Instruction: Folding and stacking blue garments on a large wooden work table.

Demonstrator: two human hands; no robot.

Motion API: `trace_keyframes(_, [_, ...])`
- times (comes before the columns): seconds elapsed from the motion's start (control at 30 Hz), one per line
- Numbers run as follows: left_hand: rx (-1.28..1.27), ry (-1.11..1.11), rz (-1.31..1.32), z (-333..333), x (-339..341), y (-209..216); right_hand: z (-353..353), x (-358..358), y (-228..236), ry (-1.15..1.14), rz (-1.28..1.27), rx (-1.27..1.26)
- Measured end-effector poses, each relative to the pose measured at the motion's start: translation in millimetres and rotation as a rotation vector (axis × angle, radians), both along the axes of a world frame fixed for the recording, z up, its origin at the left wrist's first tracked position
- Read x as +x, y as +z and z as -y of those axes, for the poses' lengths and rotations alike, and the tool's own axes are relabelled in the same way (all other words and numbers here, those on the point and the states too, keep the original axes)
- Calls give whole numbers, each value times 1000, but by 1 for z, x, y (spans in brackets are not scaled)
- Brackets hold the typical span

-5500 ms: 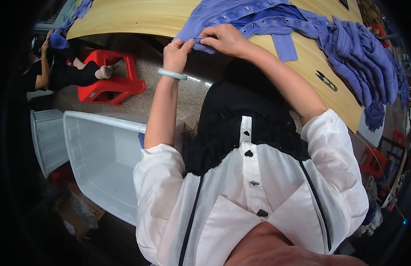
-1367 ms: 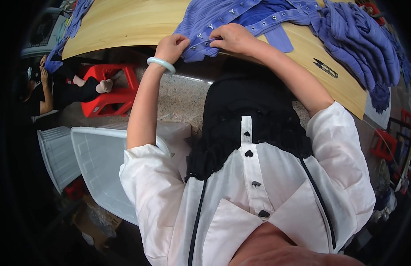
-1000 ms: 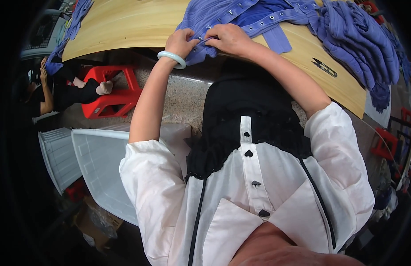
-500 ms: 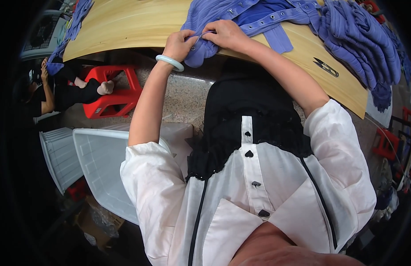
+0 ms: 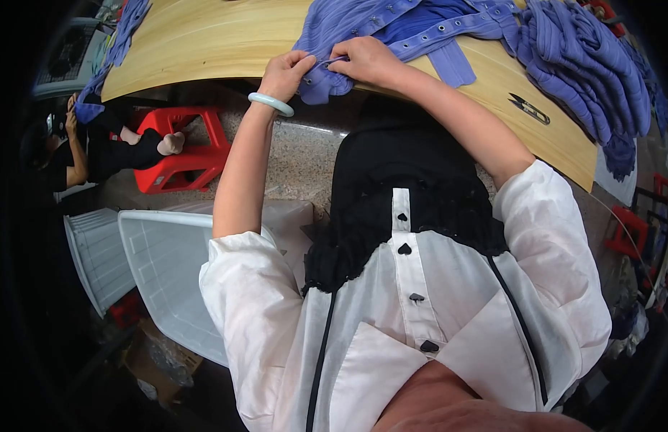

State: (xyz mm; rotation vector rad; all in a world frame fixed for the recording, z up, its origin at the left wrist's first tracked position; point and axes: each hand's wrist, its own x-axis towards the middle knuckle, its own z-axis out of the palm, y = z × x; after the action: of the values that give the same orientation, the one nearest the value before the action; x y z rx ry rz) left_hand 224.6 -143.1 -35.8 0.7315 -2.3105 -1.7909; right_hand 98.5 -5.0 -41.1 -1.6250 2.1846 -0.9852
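Observation:
Near the table edge, my left hand [image 5: 287, 74] pinches the edge of a blue-purple garment [image 5: 427, 39] between thumb and fingers. A pale bangle rings that wrist. Just to the right, my right hand [image 5: 368, 60] is closed in a pinch on the same garment. A thin purple strip [image 5: 325, 63] runs between the two sets of fingertips; whether it is a cord or the garment's edge I cannot tell. Below the hands, a corner of the cloth hangs over the table edge. Metal eyelets line one band of the garment, and small metal fasteners show along another.
Black thread snips [image 5: 530, 109] lie on the wooden table [image 5: 211, 39] at right, beside a heap of purple garments [image 5: 582, 68]. A white plastic bin [image 5: 172, 281] stands at my left. Beyond it, a person [image 5: 75, 155] rests their feet on a red stool [image 5: 186, 155].
My left hand has shifted slightly left, away from the right fingertips, so more of the thin strip shows between them. The cloth's hanging corner has risen a little. Both hands keep their pinch.

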Motion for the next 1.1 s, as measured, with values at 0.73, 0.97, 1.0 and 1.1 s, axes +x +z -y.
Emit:
trace_keyframes(0.73, [-563, -160, 95, -14, -41, 16, -22, -19, 13, -35, 58, -57])
trace_keyframes(0.97, [-475, -61, -30, -15, -37, 10, -15, -21, 14, -66, 90, -87])
trace_keyframes(1.0, [-458, -65, -27, -15, -37, 11, -14, -22, 13, -61, 87, -91])
trace_keyframes(1.1, [-421, -99, -9, -15, -37, 14, -14, -24, 12, -59, 101, -94])
